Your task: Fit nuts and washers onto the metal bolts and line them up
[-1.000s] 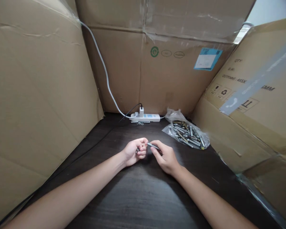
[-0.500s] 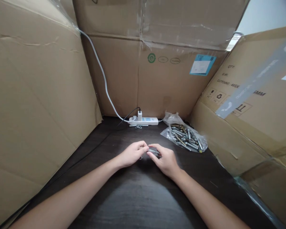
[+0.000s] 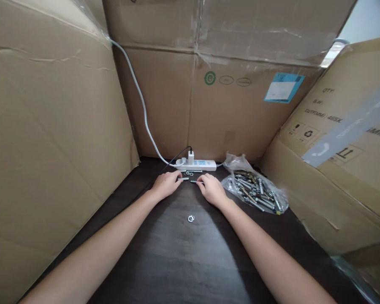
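Observation:
My left hand [image 3: 166, 184] rests on the dark table [image 3: 164, 261] with its fingers pinched round a short metal sleeve [image 3: 183, 179]. My right hand [image 3: 211, 188] is close beside it, fingers pinched on a thin metal bolt [image 3: 195, 182]. The two pieces lie end to end with a small gap between them. A small metal washer [image 3: 191, 218] lies loose on the table behind the hands, nearer to me. Just beyond the hands a few small metal parts [image 3: 190, 172] lie in front of a white power strip [image 3: 198, 164].
A clear plastic bag [image 3: 256, 190] holding several metal bolts lies to the right of my right hand. Tall cardboard boxes wall the table on the left [image 3: 50, 139], back [image 3: 228, 97] and right [image 3: 342, 147]. A white cable [image 3: 139, 97] runs up from the power strip.
Both hands have moved away from me toward the power strip. The bolt and sleeve now sit apart, one in each hand. A washer now lies on the table where the hands were.

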A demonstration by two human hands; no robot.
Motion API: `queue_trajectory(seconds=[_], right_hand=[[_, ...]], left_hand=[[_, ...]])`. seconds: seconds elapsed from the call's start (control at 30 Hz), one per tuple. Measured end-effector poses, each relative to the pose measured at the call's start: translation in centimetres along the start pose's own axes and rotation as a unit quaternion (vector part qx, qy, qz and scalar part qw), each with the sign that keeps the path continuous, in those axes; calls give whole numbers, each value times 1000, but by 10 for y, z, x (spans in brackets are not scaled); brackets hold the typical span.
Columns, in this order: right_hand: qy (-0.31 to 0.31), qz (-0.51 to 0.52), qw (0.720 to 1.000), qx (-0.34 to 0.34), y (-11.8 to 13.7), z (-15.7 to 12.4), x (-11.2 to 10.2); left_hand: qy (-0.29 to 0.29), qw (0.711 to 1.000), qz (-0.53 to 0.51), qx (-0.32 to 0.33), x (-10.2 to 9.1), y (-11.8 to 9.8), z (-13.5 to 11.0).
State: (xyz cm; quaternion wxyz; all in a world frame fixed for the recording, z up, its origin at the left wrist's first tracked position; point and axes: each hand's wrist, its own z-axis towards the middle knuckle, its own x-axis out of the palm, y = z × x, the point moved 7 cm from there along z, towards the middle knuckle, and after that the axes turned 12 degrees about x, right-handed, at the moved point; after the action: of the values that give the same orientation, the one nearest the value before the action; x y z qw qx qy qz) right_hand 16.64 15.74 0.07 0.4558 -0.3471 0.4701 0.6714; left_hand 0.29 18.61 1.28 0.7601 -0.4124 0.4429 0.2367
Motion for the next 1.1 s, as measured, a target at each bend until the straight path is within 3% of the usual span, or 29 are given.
queue_trajectory(seconds=[0.2, 0.57, 0.73, 0.87, 1.1], right_hand=[[-15, 12, 1000, -2, -1, 26, 9], [-33, 58, 998, 9, -4, 28, 8], [-70, 97, 993, 19, -6, 24, -1], [-99, 127, 986, 33, -8, 21, -7], [-108, 157, 981, 31, -11, 23, -8]], left_hand=[[2, 999, 33, -19, 5, 7, 13], [-9, 998, 60, -2, 8, 6, 13], [7, 997, 43, 71, 10, -19, 5], [45, 988, 15, 145, 23, -41, 7], [77, 972, 11, 221, 40, -53, 25]])
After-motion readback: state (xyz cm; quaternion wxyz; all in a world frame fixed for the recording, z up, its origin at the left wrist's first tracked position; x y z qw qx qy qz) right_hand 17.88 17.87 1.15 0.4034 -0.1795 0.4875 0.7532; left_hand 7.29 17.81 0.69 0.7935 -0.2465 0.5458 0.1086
